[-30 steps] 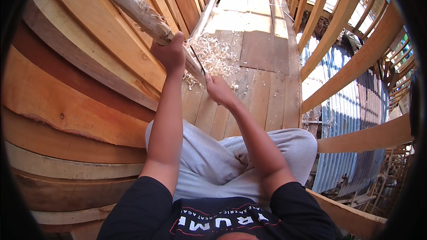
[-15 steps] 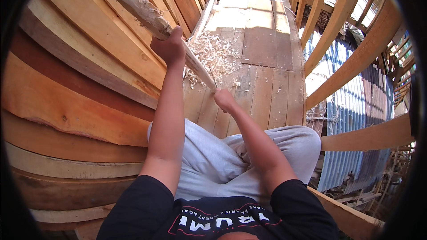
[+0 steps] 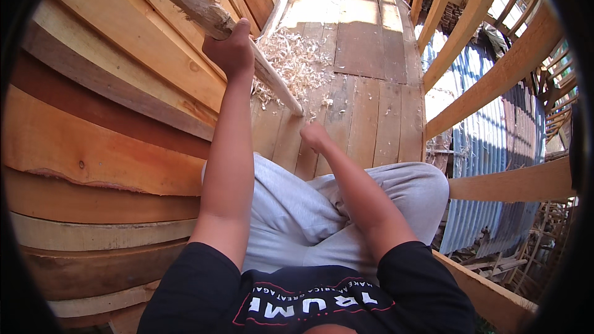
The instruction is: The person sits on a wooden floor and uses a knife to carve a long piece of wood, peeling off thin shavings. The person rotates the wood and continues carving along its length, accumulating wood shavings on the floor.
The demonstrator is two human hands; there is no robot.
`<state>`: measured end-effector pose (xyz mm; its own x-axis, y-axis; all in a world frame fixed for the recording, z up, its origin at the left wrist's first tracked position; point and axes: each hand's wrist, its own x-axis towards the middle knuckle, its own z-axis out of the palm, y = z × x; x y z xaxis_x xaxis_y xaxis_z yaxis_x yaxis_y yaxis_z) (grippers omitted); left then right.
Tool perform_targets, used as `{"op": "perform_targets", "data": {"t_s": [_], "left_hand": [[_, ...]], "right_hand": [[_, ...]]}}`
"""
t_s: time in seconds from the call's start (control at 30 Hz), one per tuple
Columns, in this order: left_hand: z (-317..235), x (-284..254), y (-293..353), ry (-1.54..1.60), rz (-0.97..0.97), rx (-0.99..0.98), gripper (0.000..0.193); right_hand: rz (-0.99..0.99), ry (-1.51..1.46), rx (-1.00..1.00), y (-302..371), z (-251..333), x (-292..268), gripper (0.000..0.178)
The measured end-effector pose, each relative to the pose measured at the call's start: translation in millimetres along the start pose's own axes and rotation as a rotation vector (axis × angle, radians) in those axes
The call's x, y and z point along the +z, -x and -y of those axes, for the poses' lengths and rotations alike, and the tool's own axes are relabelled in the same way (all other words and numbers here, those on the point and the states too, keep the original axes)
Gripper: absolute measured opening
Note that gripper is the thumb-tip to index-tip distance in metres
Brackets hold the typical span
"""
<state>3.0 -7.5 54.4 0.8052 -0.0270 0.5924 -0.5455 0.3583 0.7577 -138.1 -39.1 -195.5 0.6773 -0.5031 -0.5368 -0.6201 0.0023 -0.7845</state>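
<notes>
A long, pale wooden pole (image 3: pixel 275 78) slants from the upper left down toward the middle of the floor. Its upper part is rough, with curled shavings clinging to it; the lower part looks smoother and thinner. My left hand (image 3: pixel 230 51) is wrapped round the pole where the rough part meets the smooth one. Just below the pole's lower end, my right hand (image 3: pixel 315 137) is closed in a fist. Whatever it grips is hidden by the fingers. A heap of wood shavings (image 3: pixel 297 62) lies on the boards beyond the pole.
Stacked planks (image 3: pixel 99 161) form a wall close on my left. On the right are wooden railing slats (image 3: pixel 455 40), with corrugated metal sheets (image 3: pixel 476 167) outside and below them. My crossed legs (image 3: pixel 284 210) in grey trousers rest on the plank floor (image 3: pixel 377 124).
My left hand and the pole have shifted slightly up and left in the view. A thin dark edge seen by my right fist before is no longer clear; the fist now sits just off the pole's end.
</notes>
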Motion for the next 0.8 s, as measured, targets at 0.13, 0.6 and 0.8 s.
{"op": "perform_targets", "data": {"t_s": [0.13,0.6,0.8], "left_hand": [[-3,8,0,-0.034,0.04,-0.03,0.02],[2,-1,-8,-0.027,-0.029,-0.003,0.03],[-1,-3,-9,-0.07,-0.139,-0.029,0.031]], "right_hand": [[-0.013,-0.087,0.018,-5,-1,-1,0.047],[0.033,-0.29,-0.001,31,69,-19,0.044],[-0.024,-0.135,-0.495,56,116,-36,0.047]]}}
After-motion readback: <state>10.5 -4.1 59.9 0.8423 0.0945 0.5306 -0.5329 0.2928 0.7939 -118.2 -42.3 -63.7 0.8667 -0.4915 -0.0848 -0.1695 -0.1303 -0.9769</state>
